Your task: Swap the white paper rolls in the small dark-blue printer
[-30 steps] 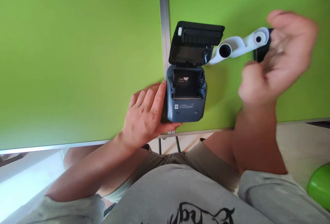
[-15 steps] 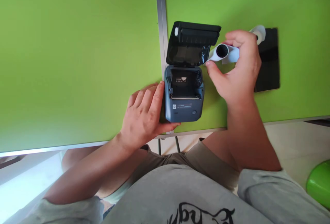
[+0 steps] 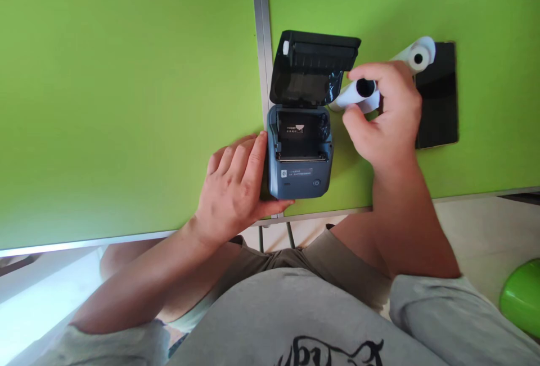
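Observation:
A grey-blue label printer sits on the green table with its dark lid raised. Its paper bay holds no roll, and a small white scrap or mark shows on the bay floor. My left hand steadies the printer, fingers along its left side and thumb at the front edge. To the right of the lid, my right hand has thumb and forefinger around a white paper roll. The roll's dark hollow core faces up toward me, and a loose paper end hangs beside it. My palm hides part of it.
A second white paper roll with a small core lies by the top edge of a dark phone or tablet on the right. A metal seam runs between the table panels. A green round object stands below, right.
My right forefinger has come left and closer over the paper roll, and the roll has shifted and tipped slightly. More of the second roll now shows. My left hand keeps its place on the printer.

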### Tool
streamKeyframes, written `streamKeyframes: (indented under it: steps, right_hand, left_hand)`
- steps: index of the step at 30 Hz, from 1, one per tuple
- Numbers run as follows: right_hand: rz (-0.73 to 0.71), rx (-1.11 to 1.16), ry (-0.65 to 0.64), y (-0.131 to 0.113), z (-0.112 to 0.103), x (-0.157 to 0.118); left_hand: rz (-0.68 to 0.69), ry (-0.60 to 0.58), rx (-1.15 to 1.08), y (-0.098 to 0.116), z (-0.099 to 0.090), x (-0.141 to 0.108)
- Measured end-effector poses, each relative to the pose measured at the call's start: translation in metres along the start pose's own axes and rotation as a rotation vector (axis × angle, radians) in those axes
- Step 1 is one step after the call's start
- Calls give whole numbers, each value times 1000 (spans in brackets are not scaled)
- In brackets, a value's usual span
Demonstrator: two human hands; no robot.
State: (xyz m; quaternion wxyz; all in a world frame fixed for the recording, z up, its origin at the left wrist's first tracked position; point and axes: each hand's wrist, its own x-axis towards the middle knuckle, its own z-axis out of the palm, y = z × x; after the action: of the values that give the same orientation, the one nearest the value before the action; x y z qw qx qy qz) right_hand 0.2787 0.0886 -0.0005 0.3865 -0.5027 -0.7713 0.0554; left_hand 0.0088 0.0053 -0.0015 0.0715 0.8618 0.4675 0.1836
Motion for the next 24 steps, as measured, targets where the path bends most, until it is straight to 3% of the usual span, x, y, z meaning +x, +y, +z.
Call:
streamKeyframes:
  steps: [9, 14, 19, 24]
  right_hand:
    - [12, -85, -25, 2, 1, -1]
    - [113, 155, 34, 8, 2, -4]
    - [32, 330, 200, -10, -8, 1]
    - [-74, 353, -105, -52, -18, 5]
  left_hand:
    - [-11, -9, -22, 0, 0, -1]
    - [0, -5, 2, 0, -1, 0]
    - [-6, -11, 10, 1, -1, 0]
    - [-5, -11, 10, 1, -1, 0]
